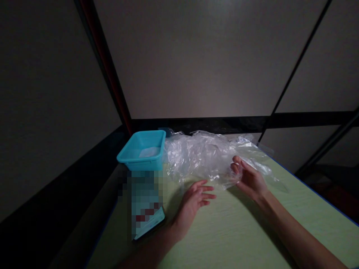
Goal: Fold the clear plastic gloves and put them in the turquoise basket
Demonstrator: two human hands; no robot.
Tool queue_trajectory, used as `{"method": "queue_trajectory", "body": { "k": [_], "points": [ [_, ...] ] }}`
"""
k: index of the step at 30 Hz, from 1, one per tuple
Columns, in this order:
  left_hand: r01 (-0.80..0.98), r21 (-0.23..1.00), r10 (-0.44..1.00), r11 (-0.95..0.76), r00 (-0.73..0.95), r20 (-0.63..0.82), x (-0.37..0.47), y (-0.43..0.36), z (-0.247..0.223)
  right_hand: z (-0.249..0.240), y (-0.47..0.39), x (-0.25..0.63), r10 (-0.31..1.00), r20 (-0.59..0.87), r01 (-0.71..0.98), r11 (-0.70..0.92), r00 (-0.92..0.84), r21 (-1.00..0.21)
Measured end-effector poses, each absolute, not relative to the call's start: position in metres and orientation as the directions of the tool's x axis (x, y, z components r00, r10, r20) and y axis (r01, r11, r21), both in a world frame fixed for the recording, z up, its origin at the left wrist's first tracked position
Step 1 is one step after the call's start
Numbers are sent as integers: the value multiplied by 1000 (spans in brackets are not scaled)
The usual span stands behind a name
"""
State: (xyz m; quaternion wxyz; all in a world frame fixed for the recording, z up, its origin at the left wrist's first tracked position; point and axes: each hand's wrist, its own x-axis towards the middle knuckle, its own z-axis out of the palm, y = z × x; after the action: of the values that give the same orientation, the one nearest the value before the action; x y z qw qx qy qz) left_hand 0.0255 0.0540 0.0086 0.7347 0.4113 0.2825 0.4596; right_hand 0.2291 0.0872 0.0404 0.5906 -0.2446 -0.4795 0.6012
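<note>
A heap of crumpled clear plastic bags (202, 153) lies across the back of the table. My right hand (249, 178) is at the heap's near right edge, its fingers curled on a clear plastic bag (228, 179). Thin film shows around the fingertips, though the exact grip is partly hidden. My left hand (193, 200) hovers over the tabletop just in front of the heap. Its fingers are stretched out and apart, with nothing in them.
A turquoise plastic basket (140, 164) with something whitish inside stands at the back left. In front of it lies a flat device, mostly pixelated, with a pale green lower edge (151, 225). The light green table (224, 231) has a blue edge and meets panelled walls behind.
</note>
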Motion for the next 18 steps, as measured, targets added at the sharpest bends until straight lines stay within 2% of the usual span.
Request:
{"method": "queue_trajectory", "body": {
  "k": [3, 6, 9, 18],
  "points": [
    [-569, 759, 925, 317, 360, -117, 27, 60, 7, 37, 81, 219, 910, 219, -361, 84, -351, -929],
    [-574, 764, 941, 293, 316, -123, 29, 61, 4, 34, 76, 212, 859, 145, -214, 42, -490, -976],
    [-565, 785, 956, 255, 271, -116, 30, 57, 1, 34, 74, 209, 834, 87, -100, 38, -546, -994],
    [-427, 859, 929, 283, 345, -135, 28, 61, 2, 31, 80, 208, 959, 141, 64, 162, -247, -985]
  ]
}}
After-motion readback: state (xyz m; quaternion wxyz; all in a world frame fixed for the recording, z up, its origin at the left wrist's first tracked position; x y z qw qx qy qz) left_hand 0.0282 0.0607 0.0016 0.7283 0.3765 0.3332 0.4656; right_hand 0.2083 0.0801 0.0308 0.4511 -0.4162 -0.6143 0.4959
